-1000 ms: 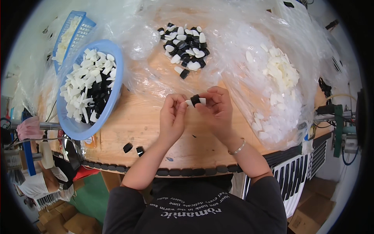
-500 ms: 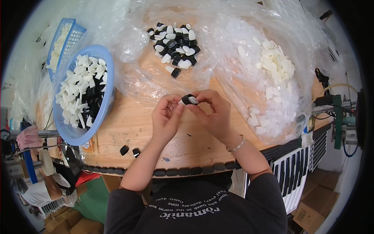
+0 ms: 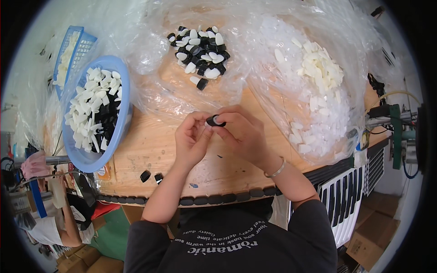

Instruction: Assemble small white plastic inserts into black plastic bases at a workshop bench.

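Over the middle of the wooden table [image 3: 236, 168], a small black sleeve-shaped piece with a white part in it [image 3: 215, 121] sits between my hands. My left hand [image 3: 193, 136] pinches its left side with thumb and fingertips. From the right, my right hand [image 3: 245, 134] grips it with thumb and index finger, covering much of the white part. Beyond my hands lies a heap of black pieces and white rounded pieces [image 3: 200, 52]. One black piece with a white end [image 3: 198, 82] lies just in front of that heap.
At left stands a blue basin [image 3: 126, 119] of white and black pieces, with a blue basket [image 3: 83, 48] behind it. Clear plastic sheeting [image 3: 268, 109] holds white pieces [image 3: 321, 73] at right. Two black pieces [image 3: 145, 176] lie near the front edge. Another person's arm [image 3: 69, 220] shows lower left.
My right fingers have moved further over the black piece, hiding more of its white part. My left hand keeps its pinch. The view has shifted slightly.
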### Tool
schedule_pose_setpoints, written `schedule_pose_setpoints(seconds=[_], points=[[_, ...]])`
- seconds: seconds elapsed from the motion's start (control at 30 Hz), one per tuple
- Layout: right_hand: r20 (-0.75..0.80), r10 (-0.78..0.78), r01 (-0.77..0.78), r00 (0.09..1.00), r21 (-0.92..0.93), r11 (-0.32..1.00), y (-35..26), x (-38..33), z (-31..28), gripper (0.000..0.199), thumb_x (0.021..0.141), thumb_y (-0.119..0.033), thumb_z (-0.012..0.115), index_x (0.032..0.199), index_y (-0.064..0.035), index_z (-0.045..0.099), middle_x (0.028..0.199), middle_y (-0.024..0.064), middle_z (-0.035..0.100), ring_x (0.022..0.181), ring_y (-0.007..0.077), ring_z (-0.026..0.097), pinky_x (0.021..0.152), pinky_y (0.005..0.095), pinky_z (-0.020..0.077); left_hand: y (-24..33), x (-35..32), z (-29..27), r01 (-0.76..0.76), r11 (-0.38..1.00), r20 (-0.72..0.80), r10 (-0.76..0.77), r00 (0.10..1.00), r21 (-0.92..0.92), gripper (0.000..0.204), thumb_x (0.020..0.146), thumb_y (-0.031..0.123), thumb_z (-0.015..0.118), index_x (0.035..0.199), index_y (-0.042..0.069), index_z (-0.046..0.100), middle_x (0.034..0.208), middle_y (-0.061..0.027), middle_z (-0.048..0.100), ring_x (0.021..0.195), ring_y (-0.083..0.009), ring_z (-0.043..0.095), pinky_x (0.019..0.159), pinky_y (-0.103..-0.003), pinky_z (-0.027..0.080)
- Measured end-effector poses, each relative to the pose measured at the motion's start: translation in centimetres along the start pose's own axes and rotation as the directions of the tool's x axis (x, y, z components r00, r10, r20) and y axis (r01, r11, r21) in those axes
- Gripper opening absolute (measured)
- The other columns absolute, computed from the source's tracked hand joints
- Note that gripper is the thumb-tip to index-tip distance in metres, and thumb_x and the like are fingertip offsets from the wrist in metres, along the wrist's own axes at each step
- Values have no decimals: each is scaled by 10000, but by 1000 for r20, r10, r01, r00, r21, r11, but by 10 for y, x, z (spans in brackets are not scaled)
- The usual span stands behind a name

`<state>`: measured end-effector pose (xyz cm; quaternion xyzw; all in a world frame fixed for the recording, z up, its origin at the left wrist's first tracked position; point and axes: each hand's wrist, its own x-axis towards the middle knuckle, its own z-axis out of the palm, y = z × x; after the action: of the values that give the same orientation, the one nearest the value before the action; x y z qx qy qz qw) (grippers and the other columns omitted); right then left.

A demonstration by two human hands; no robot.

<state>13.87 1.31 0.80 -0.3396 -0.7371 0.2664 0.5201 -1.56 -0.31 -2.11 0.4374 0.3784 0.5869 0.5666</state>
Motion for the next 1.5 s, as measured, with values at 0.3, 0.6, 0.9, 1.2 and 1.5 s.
schedule_pose_setpoints(seconds=[0.3, 0.6, 0.9, 1.2, 1.5], points=[[97, -139, 147, 985, -81, 986, 5, 0, -6, 209, 753, 24, 710, 932, -14, 608, 946, 118, 630, 785, 253, 640, 662, 312, 533, 17, 12, -11, -512, 552, 373, 352, 859, 658, 203, 755, -97, 580, 939, -18, 612, 879, -146, 594, 796, -296, 578, 729, -320, 480], [9, -135, 135, 991, -85, 987, 2, 0, -5, 199, 758, 23, 709, 925, -13, 606, 932, 118, 632, 782, 260, 639, 666, 314, 531, 6, 8, -7, -314, 847, 211, 245, 946, 429, 172, 761, -102, 588, 917, -35, 615, 886, -146, 597, 826, -285, 577, 726, -308, 469], [58, -150, 156, 987, -127, 979, 1, 0, -7, 215, 751, 12, 712, 930, -9, 595, 934, 124, 622, 755, 261, 628, 651, 319, 525, 13, 13, -15, -512, 543, 403, 317, 859, 666, 261, 716, -92, 619, 969, -31, 611, 956, -147, 602, 899, -310, 568, 793, -353, 466], [-35, -144, 136, 989, -184, 974, -2, -3, 0, 226, 728, 0, 740, 895, -10, 587, 929, 126, 616, 755, 257, 625, 636, 315, 527, -2, 6, 2, -602, 466, 309, 562, 767, 648, 436, 704, -92, 631, 1131, -39, 564, 1081, -170, 623, 982, -281, 581, 866, -363, 463], [-37, -44, 42, 998, -65, 997, -1, -8, 2, 152, 752, 16, 722, 881, 7, 643, 977, 124, 603, 806, 212, 628, 660, 277, 525, 1, 9, 6, -654, 223, 365, 680, 636, 723, 405, 697, -41, 732, 1078, -78, 599, 970, -192, 659, 861, -347, 620, 768, -387, 515]])
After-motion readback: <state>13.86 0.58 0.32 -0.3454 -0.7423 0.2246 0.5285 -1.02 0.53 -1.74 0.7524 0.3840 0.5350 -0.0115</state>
